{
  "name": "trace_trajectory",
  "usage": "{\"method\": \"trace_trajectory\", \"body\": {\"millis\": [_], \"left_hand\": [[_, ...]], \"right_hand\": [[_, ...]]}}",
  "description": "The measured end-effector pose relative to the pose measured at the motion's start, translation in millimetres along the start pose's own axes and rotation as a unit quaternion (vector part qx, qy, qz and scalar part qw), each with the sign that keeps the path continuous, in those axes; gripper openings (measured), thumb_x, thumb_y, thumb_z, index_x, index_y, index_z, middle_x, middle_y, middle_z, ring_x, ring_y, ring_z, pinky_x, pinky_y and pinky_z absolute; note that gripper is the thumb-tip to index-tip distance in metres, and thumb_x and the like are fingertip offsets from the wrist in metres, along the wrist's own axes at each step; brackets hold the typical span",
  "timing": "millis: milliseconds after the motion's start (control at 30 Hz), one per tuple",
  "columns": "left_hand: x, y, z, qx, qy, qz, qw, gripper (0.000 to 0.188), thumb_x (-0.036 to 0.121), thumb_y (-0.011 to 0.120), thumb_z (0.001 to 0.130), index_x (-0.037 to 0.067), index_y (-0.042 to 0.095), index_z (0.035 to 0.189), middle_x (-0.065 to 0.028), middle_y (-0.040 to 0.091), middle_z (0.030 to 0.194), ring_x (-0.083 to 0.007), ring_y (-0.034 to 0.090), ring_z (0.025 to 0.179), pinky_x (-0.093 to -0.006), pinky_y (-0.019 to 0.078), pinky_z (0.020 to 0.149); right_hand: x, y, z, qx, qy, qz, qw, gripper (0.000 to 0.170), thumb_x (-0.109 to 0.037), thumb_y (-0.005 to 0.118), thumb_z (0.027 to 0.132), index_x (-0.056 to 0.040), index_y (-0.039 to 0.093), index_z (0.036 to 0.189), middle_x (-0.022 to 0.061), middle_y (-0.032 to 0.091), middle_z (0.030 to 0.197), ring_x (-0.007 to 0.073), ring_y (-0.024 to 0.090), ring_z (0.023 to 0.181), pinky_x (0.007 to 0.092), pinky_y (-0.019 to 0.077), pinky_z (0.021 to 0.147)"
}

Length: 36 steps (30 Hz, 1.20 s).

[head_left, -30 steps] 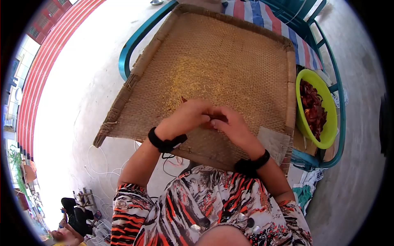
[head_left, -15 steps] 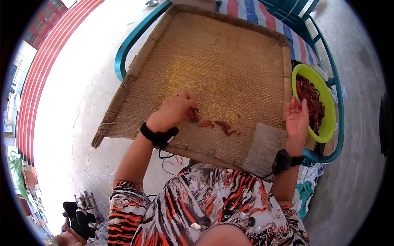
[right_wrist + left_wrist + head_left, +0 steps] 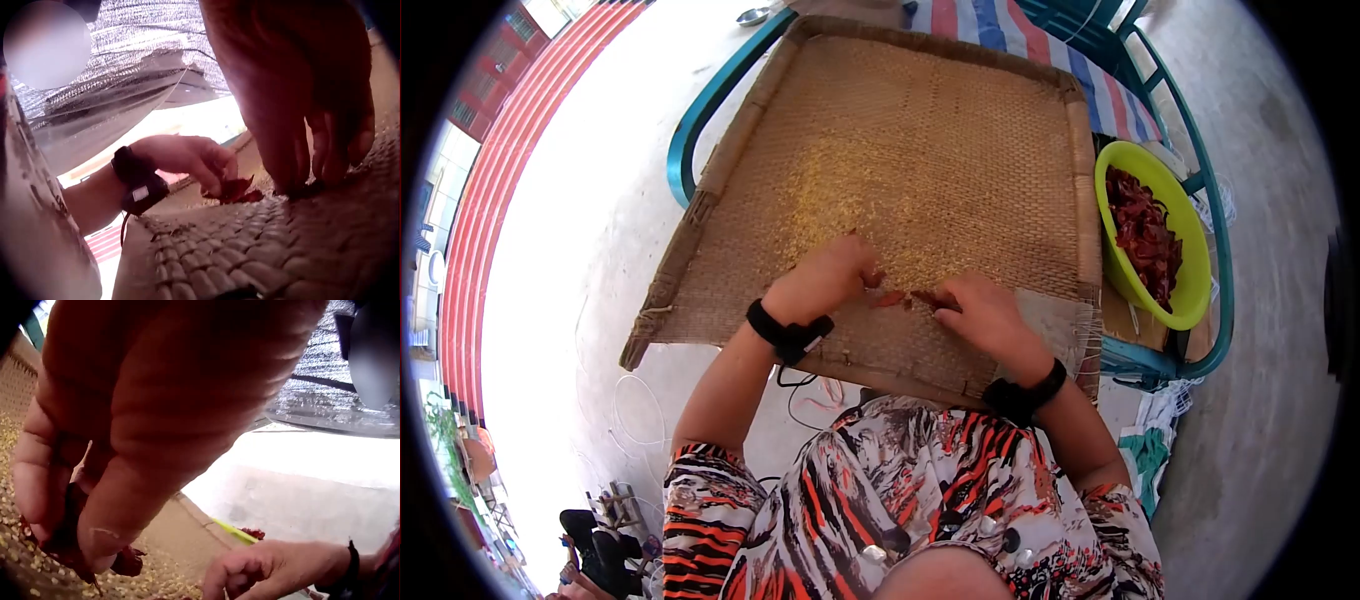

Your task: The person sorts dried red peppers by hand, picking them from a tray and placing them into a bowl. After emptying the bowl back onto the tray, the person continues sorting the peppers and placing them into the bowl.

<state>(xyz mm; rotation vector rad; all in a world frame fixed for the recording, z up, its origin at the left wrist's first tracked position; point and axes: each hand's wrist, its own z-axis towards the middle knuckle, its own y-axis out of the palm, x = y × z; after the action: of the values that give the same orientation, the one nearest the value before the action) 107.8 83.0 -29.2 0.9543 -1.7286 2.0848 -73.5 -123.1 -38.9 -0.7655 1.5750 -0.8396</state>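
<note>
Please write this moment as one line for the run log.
left hand pinches dark-red dried-looking pieces; right hand touches similar loose pieces; tan woven mat beneath; lime-green plastic basin holds more pieces

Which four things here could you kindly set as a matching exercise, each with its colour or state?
1. Plastic basin
2. Woven tray
3. Striped sheet
4. Left hand

A. Strewn with yellow seeds
B. Lime green
C. Pinching dried chili pieces
D. Red, white and blue

Pairs: 1-B; 2-A; 3-D; 4-C
</note>
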Motion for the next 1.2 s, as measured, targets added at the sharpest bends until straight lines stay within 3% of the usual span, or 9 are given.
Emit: {"method": "trace_trajectory", "body": {"millis": [133, 233, 433, 567, 633, 667, 833, 967, 1200], "left_hand": [[6, -6, -4, 0.068, -0.057, -0.079, 0.993, 0.014, -0.003, 0.067, 0.073, -0.001, 0.061, 0.086, -0.0122, 0.062, 0.083, -0.0260, 0.061, 0.079, -0.0357, 0.0483, 0.069], [24, -12, 0, 0.091, -0.075, -0.117, 0.986, 0.015, -0.002, 0.068, 0.073, -0.002, 0.060, 0.086, -0.0120, 0.061, 0.079, -0.0219, 0.060, 0.072, -0.0329, 0.0470, 0.064], [45, -19, -4, 0.116, -0.087, -0.113, 0.983, 0.014, -0.003, 0.069, 0.074, -0.002, 0.058, 0.083, -0.0102, 0.059, 0.077, -0.0199, 0.058, 0.070, -0.0318, 0.0462, 0.063], [36, -19, -14, 0.130, -0.066, -0.115, 0.983, 0.014, -0.003, 0.068, 0.073, -0.002, 0.058, 0.083, -0.0109, 0.058, 0.077, -0.0210, 0.058, 0.070, -0.0323, 0.0461, 0.062], [40, -16, -11, 0.120, -0.079, -0.136, 0.980, 0.015, -0.004, 0.068, 0.072, -0.002, 0.058, 0.083, -0.0118, 0.058, 0.077, -0.0221, 0.057, 0.069, -0.0326, 0.0459, 0.062], [37, -16, -14, 0.116, -0.071, -0.124, 0.983, 0.015, -0.004, 0.068, 0.072, -0.002, 0.059, 0.083, -0.0122, 0.058, 0.077, -0.0223, 0.058, 0.070, -0.0327, 0.0460, 0.062], [40, -12, -12, 0.119, -0.042, -0.078, 0.989, 0.016, -0.003, 0.069, 0.073, -0.003, 0.059, 0.086, -0.0132, 0.060, 0.078, -0.0226, 0.060, 0.072, -0.0331, 0.0469, 0.063], [45, -13, -13, 0.110, -0.082, -0.113, 0.984, 0.017, -0.003, 0.069, 0.073, -0.002, 0.060, 0.087, -0.0131, 0.060, 0.079, -0.0225, 0.060, 0.074, -0.0329, 0.0471, 0.065], [64, -18, -11, 0.115, -0.123, -0.097, 0.981, 0.017, -0.003, 0.070, 0.073, -0.003, 0.059, 0.086, -0.0113, 0.061, 0.078, -0.0194, 0.060, 0.069, -0.0313, 0.0468, 0.061]], "right_hand": [[-10, 3, 7, -0.043, 0.050, -0.025, 0.998, 0.020, -0.021, 0.066, 0.081, -0.0069, 0.063, 0.094, 0.0158, 0.063, 0.100, 0.0345, 0.061, 0.097, 0.0451, 0.0489, 0.081], [3, 18, 6, 0.054, -0.035, -0.085, 0.994, 0.015, -0.018, 0.064, 0.079, -0.0077, 0.063, 0.090, 0.0145, 0.065, 0.087, 0.0339, 0.063, 0.089, 0.0456, 0.0491, 0.074], [7, -41, -10, 0.069, 0.020, 0.045, 0.996, 0.013, -0.014, 0.061, 0.080, -0.0043, 0.062, 0.088, 0.0171, 0.064, 0.084, 0.0355, 0.063, 0.084, 0.0437, 0.0488, 0.071], [30, -125, -37, 0.227, 0.138, 0.019, 0.964, 0.015, -0.015, 0.064, 0.083, -0.0043, 0.062, 0.093, 0.0161, 0.063, 0.086, 0.0342, 0.062, 0.088, 0.0440, 0.0493, 0.076], [84, -160, -48, 0.388, 0.113, -0.141, 0.904, 0.018, -0.018, 0.066, 0.084, -0.0048, 0.063, 0.096, 0.0157, 0.064, 0.101, 0.0334, 0.063, 0.095, 0.0440, 0.0505, 0.081], [65, -168, -52, 0.419, 0.224, -0.161, 0.865, 0.026, -0.018, 0.067, 0.085, -0.0072, 0.063, 0.108, 0.0159, 0.060, 0.118, 0.0349, 0.059, 0.107, 0.0444, 0.0488, 0.089], [139, -170, -55, 0.252, -0.027, -0.306, 0.918, 0.042, -0.022, 0.064, 0.089, -0.0141, 0.055, 0.129, 0.0129, 0.057, 0.126, 0.0359, 0.049, 0.122, 0.0476, 0.0396, 0.103], [179, -160, -60, 0.204, 0.072, -0.270, 0.938, 0.032, -0.033, 0.057, 0.092, -0.0188, 0.063, 0.120, 0.0046, 0.056, 0.130, 0.0346, 0.041, 0.130, 0.0533, 0.0299, 0.108], [225, -193, -73, 0.190, 0.096, -0.377, 0.902, 0.031, -0.031, 0.066, 0.085, -0.0260, 0.066, 0.116, 0.0004, 0.055, 0.130, 0.0321, 0.042, 0.130, 0.0543, 0.0308, 0.106]]}}
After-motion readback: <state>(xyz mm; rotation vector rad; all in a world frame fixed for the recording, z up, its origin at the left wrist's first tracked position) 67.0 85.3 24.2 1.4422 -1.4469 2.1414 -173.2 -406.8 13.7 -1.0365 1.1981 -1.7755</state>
